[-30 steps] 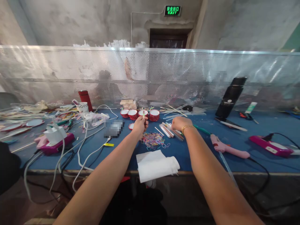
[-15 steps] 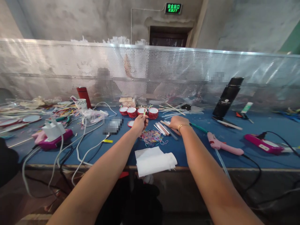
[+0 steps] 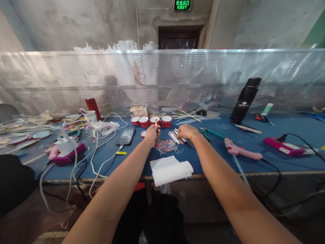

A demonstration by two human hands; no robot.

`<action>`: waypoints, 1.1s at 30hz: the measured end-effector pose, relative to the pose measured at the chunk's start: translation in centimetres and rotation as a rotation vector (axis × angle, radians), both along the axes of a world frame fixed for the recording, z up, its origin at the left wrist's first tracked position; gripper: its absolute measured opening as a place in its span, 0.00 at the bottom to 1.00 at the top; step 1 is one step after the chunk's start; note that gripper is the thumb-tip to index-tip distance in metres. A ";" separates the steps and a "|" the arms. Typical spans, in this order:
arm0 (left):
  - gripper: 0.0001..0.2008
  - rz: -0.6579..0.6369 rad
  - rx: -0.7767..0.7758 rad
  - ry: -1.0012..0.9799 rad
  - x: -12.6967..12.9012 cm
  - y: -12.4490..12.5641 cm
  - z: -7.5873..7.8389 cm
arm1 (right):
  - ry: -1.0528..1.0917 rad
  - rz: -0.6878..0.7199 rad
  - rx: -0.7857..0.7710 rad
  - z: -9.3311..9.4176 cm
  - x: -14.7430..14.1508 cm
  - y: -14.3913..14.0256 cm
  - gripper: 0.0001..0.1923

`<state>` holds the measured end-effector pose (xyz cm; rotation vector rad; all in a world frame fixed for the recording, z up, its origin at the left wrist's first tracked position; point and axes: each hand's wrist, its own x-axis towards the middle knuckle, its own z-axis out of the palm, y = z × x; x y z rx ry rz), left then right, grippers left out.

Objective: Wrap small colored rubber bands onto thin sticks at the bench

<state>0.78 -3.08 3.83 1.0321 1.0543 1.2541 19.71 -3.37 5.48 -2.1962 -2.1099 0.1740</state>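
— Since a moment ago, has anything moved?
— Barely: both hands sit a touch farther out over the table (image 3: 254,162), and the right one has slid along the sticks.
— Nearest things first?
— White folded cloth (image 3: 169,170) at the near edge, within easy reach; just beyond it a heap of coloured rubber bands (image 3: 166,146), handy between the two hands.
— And the left hand (image 3: 151,133)?
— Arm stretched forward, fist raised off the table, its grip pinched shut on a short stick (image 3: 155,122) held upright, tip showing above the fingers.
— Right hand (image 3: 186,130)?
— Palm down, knuckles up, resting on the loose bundle of sticks (image 3: 175,136); whether its grip closes on one I cannot tell.
— Farther back?
— Row of red tape rolls (image 3: 152,120), a pink glue gun (image 3: 240,151) to the right, lying flat on its side.
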 end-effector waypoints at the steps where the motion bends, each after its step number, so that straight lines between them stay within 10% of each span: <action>1: 0.05 -0.004 0.005 -0.001 0.0 0.0 0.0 | -0.012 0.007 -0.017 0.0 -0.2 -0.1 0.05; 33: 0.03 -0.094 0.004 -0.166 -0.3 1.1 -0.6 | 0.101 0.151 0.015 -0.7 -1.0 0.1 0.10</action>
